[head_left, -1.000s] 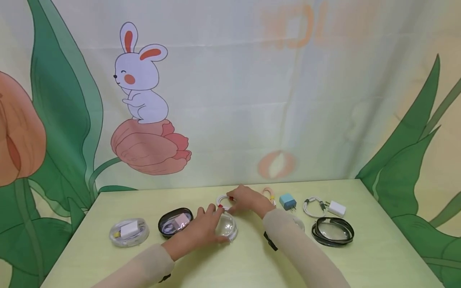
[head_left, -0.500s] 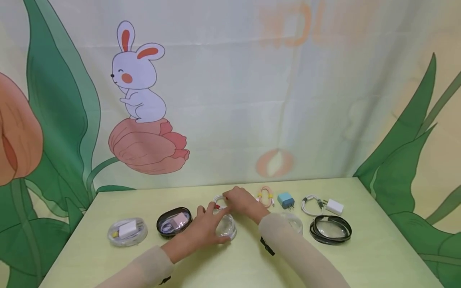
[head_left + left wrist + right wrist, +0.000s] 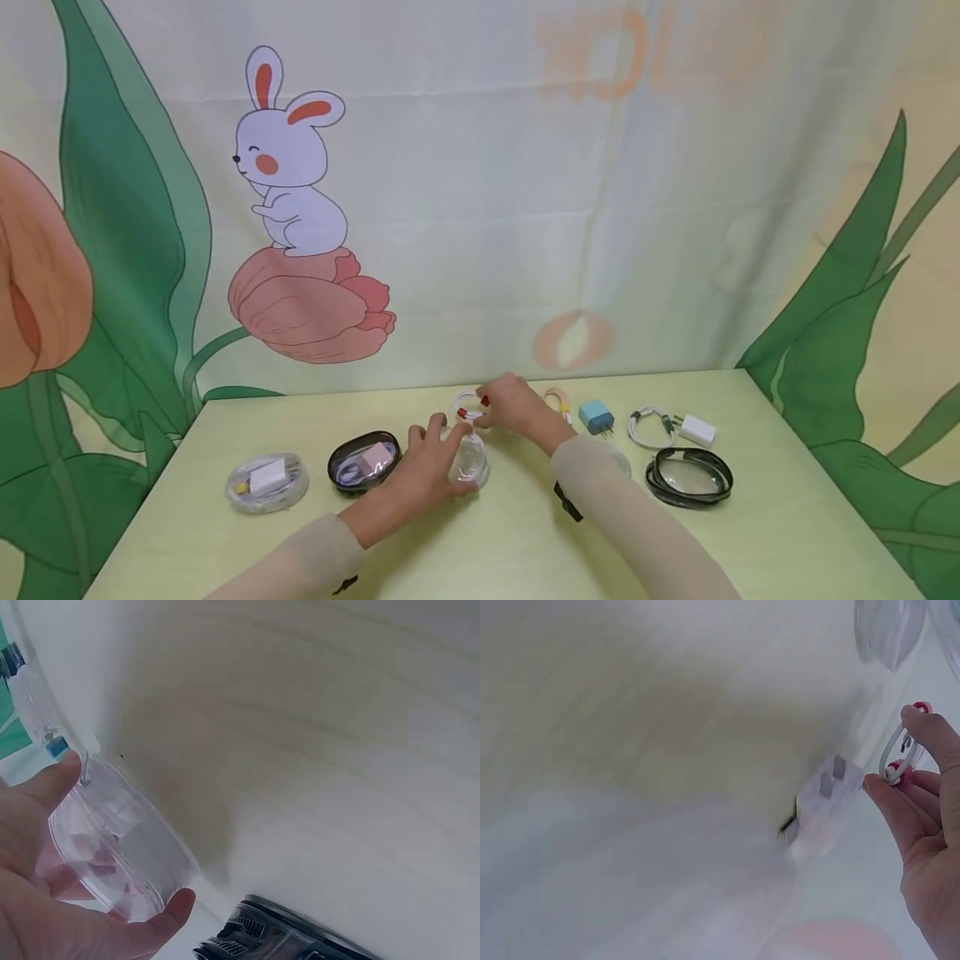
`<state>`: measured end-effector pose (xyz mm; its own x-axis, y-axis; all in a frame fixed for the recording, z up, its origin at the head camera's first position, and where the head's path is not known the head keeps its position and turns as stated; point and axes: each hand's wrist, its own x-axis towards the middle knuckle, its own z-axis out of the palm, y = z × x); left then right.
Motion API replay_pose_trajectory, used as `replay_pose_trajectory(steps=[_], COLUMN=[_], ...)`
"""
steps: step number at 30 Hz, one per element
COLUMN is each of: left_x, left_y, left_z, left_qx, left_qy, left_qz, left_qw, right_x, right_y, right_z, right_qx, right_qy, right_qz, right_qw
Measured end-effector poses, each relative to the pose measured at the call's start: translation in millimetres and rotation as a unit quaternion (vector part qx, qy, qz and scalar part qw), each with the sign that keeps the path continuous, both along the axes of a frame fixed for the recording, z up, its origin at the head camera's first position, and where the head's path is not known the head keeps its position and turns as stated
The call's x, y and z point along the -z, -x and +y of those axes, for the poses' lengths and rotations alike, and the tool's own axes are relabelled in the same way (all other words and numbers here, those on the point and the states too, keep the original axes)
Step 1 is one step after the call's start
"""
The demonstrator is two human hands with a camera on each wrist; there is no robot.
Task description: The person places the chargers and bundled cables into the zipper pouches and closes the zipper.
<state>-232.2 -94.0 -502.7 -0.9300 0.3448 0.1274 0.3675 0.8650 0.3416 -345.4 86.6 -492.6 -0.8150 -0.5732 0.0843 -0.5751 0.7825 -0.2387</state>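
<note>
In the head view my left hand (image 3: 423, 462) holds a clear round pouch (image 3: 471, 465) on the table, thumb and fingers on opposite sides of its edge. The left wrist view shows this zipped clear pouch (image 3: 142, 840) standing tilted in the grasp. Just behind it, my right hand (image 3: 521, 410) pinches a small coiled white cable (image 3: 462, 407) with red ties. Up close in the right wrist view, thumb and fingertips grip the cable loop (image 3: 891, 754) by its red ties. Near those fingertips appears a white charger plug (image 3: 829, 799), its prongs showing.
To the left lie a clear pouch with a white charger (image 3: 267, 482) and a black-rimmed case (image 3: 364, 461). On the right are a pink cable (image 3: 557, 397), blue charger (image 3: 596, 417), white cable (image 3: 649, 427), white charger (image 3: 697, 430) and black-rimmed clear pouch (image 3: 688, 477). A printed curtain (image 3: 465, 208) hangs behind.
My right hand and the white cable shift a little left, then back right and farther from me. My left hand keeps its hold on the clear pouch.
</note>
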Motion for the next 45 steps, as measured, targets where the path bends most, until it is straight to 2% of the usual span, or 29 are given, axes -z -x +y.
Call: replay_pose_trajectory(steps=[12, 19, 22, 27, 31, 36, 40, 45], left_x=[0.6, 1.0, 1.0, 2.2, 4.2, 5.1, 6.2, 9.4], left_y=[-0.9, -2.9, -4.3, -6.0, -7.2, -9.8, -10.6, -10.5], left_z=[0.9, -1.1, -1.6, -2.5, -3.2, -4.5, -5.4, -7.5], left_qx=[0.022, 0.030, 0.036, 0.042, 0.047, 0.051, 0.057, 0.065], left_qy=[-0.034, -0.048, -0.053, -0.062, -0.068, -0.058, -0.072, -0.108], left_qz=[0.003, 0.013, 0.026, 0.037, 0.039, 0.068, 0.076, 0.072], left_qw=[0.9992, 0.9983, 0.9976, 0.9965, 0.9958, 0.9947, 0.9928, 0.9894], right_x=[-13.8, -19.7, -21.9, -21.5, -18.8, -19.9, -24.4, -31.3], right_y=[-7.9, -20.8, -28.8, -40.2, -45.7, -49.4, -49.9, -47.7], right_z=[21, 24, 22, 15, 9, 6, 0, -11], right_qx=[-0.032, -0.107, -0.121, -0.118, -0.118, -0.109, -0.084, -0.036], right_qy=[0.004, -0.001, 0.003, -0.004, -0.033, -0.078, -0.092, -0.082], right_qz=[0.009, 0.022, 0.004, -0.041, -0.047, -0.054, -0.088, -0.131], right_qw=[0.9995, 0.9940, 0.9927, 0.9922, 0.9914, 0.9894, 0.9883, 0.9872])
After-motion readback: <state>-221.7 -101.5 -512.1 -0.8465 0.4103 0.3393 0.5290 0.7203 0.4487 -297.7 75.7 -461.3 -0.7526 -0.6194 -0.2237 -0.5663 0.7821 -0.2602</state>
